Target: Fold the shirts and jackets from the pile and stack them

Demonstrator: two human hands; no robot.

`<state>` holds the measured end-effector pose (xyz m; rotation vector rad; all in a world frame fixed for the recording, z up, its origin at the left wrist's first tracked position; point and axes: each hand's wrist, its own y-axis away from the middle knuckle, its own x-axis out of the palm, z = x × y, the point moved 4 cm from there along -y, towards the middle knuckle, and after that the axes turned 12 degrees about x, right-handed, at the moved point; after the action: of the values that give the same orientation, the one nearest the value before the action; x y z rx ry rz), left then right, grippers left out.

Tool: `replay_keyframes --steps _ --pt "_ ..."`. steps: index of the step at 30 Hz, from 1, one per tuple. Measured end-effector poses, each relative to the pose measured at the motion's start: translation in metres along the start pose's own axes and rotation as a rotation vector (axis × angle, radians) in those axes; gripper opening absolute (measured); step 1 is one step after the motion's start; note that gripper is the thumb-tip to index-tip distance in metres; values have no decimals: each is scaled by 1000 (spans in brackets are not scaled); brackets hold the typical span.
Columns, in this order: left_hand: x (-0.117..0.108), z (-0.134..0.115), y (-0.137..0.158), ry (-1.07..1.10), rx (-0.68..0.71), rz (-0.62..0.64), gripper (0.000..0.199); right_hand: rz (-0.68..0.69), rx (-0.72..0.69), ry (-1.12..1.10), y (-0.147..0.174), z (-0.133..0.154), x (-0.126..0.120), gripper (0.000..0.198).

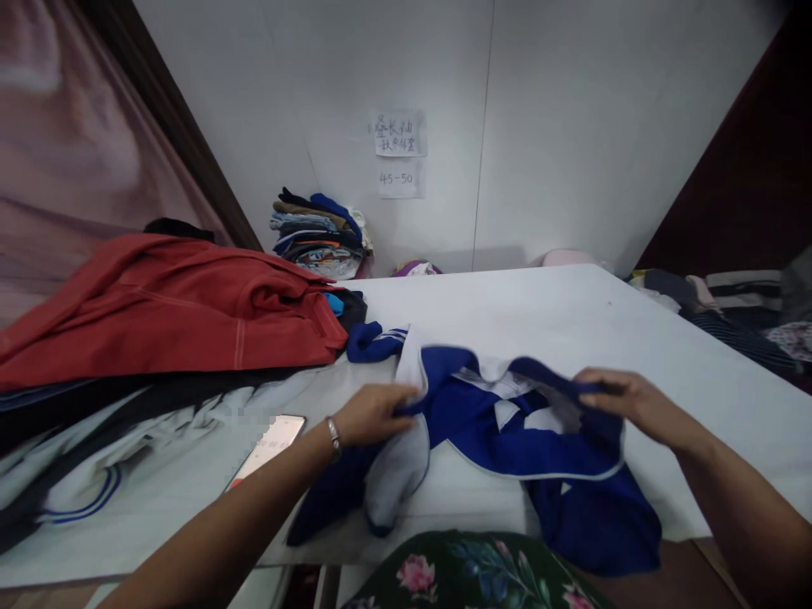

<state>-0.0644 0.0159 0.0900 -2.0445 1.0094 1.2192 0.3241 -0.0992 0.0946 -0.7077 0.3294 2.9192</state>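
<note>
A blue and white jacket (469, 423) lies bunched at the front of the white table, parts of it hanging over the near edge. My left hand (377, 413) grips its blue edge on the left, fingers curled round the cloth. On the right, my right hand (625, 397) pinches another blue edge and holds it slightly raised. Between the hands the cloth sags in a curve, showing white piping and a pale lining. A striped blue part (377, 342) of it lies beyond my left hand. Slight blur softens both hands.
Left on the white table (507, 304) are a red garment (190, 313) over a heap of clothes and a phone (272, 444). A folded clothes stack (320, 233) stands at the back. Handwritten papers (399, 135) hang on the wall. More clothes (742, 296) lie beyond the right edge.
</note>
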Motion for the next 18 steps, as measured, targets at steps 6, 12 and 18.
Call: replay_keyframes --steps 6,12,18 --pt "-17 30 -5 -73 -127 -261 31 -218 73 -119 10 -47 3 36" --pt "13 42 -51 -300 169 96 62 -167 62 137 -7 -69 -1 53" --pt "28 42 -16 -190 225 141 77 -37 -13 274 4 -78 8 54"
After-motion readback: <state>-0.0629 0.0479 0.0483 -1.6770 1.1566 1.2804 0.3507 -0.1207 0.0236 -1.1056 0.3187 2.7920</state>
